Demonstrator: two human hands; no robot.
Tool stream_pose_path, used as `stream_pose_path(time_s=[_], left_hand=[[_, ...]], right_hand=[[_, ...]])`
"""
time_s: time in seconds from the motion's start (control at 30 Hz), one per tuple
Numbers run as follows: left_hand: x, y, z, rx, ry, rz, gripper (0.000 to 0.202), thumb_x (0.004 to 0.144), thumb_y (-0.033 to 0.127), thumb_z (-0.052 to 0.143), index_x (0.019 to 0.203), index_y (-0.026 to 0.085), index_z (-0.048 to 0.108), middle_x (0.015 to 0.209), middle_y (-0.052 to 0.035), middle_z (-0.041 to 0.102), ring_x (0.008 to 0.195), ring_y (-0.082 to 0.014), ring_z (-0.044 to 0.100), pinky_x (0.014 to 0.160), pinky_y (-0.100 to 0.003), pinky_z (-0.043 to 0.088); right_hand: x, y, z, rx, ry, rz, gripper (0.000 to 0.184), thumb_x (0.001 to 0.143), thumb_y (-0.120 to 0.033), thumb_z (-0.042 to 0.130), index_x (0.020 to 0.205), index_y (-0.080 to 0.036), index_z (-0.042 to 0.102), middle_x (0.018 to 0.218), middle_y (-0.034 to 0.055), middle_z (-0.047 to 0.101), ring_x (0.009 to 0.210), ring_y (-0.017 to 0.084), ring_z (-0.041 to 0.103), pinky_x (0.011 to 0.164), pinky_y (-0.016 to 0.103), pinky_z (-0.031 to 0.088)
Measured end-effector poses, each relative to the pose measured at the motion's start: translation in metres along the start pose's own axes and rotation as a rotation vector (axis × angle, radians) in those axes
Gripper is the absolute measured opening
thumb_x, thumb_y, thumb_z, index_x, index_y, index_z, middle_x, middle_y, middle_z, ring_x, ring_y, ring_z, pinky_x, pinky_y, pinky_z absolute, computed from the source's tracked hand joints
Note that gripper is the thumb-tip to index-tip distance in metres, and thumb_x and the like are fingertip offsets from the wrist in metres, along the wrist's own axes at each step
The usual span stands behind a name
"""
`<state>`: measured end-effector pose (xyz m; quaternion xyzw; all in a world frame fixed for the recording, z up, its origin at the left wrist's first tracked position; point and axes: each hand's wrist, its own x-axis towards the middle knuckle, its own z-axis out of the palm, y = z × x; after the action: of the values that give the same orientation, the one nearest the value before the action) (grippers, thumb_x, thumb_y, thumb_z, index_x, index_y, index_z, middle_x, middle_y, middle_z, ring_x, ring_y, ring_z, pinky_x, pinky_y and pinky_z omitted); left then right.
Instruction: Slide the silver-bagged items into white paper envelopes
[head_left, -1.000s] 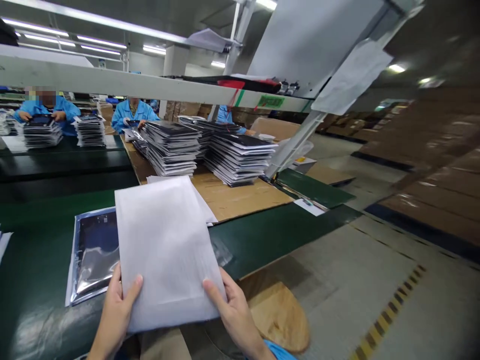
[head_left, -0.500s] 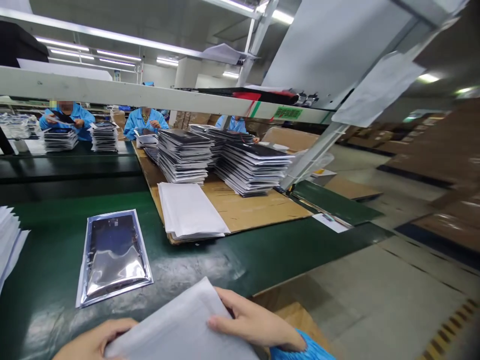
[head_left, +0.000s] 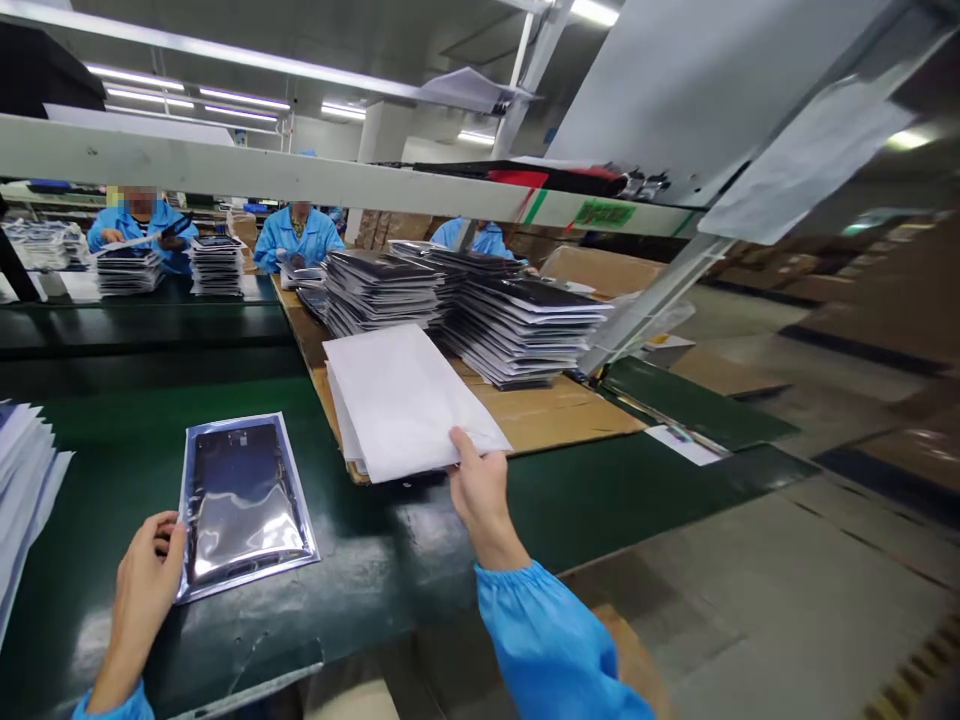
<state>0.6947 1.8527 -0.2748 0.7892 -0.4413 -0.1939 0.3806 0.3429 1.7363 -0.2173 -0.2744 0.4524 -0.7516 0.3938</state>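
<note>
My right hand (head_left: 480,490) pinches the near edge of a white foam sleeve (head_left: 409,395) and holds it just above a small pile of like sleeves on a cardboard sheet (head_left: 555,412). My left hand (head_left: 146,575) rests with curled fingers against the lower left corner of a silver anti-static bag (head_left: 241,500) with a dark flat item inside. That bag lies flat on the green table (head_left: 97,480).
Tall stacks of bagged dark items (head_left: 517,325) stand on the cardboard behind the sleeves. A pile of white sheets (head_left: 22,480) lies at the left edge. People in blue coats (head_left: 296,235) work across a dark conveyor. A white shelf beam (head_left: 300,180) crosses overhead. Open floor lies to the right.
The white sleeve went from both hands near my body out to the pile on the cardboard, in the right hand only. My left hand let go and moved to the silver bag.
</note>
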Motion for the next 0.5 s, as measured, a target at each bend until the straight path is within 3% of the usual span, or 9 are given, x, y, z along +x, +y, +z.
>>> stream_pose_path(time_s=[0.13,0.23,0.37,0.43,0.5], left_hand=[[-0.007,0.006,0.002,0.306,-0.100,0.032,0.035,0.084,0.053,0.038,0.084,0.023,0.057,0.079,-0.0034,0.062,0.071,-0.0200,0.059,0.056,-0.027,0.038],[-0.010,0.011,0.006,0.442,-0.064,0.062,0.036,0.086,0.053,0.034,0.091,0.022,0.052,0.091,-0.0053,0.062,0.080,-0.0231,0.060,0.057,-0.028,0.038],[-0.013,0.015,0.014,0.551,-0.022,0.088,0.040,0.088,0.051,0.030,0.103,0.017,0.047,0.103,-0.0117,0.058,0.097,-0.0290,0.059,0.070,-0.034,0.042],[-0.014,0.016,0.017,0.566,-0.010,0.091,0.044,0.088,0.050,0.029,0.108,0.015,0.045,0.104,-0.0141,0.056,0.099,-0.0300,0.058,0.074,-0.036,0.043],[-0.014,0.017,0.018,0.553,-0.015,0.076,0.043,0.088,0.050,0.030,0.108,0.015,0.045,0.104,-0.0142,0.056,0.098,-0.0302,0.058,0.075,-0.037,0.043]], right_hand=[[0.001,0.026,-0.006,0.018,-0.035,0.166,0.050,0.058,-0.029,0.077,0.104,-0.020,0.058,0.122,0.0082,0.061,0.111,0.025,0.057,0.085,0.042,0.053],[0.003,0.034,-0.014,0.030,-0.041,0.169,0.051,0.057,-0.028,0.078,0.104,-0.021,0.059,0.120,0.0068,0.062,0.111,0.025,0.057,0.083,0.041,0.054],[0.013,0.031,-0.025,0.006,-0.083,0.168,0.053,0.054,-0.028,0.081,0.102,-0.023,0.060,0.117,0.0043,0.063,0.109,0.023,0.058,0.085,0.041,0.053],[0.014,0.025,-0.036,-0.040,-0.125,0.183,0.052,0.055,-0.033,0.080,0.101,-0.021,0.060,0.115,0.0060,0.063,0.110,0.023,0.057,0.089,0.042,0.051],[0.006,0.015,-0.049,-0.131,-0.085,0.148,0.053,0.060,-0.040,0.077,0.105,-0.020,0.057,0.120,0.0090,0.060,0.116,0.024,0.053,0.098,0.044,0.044]])
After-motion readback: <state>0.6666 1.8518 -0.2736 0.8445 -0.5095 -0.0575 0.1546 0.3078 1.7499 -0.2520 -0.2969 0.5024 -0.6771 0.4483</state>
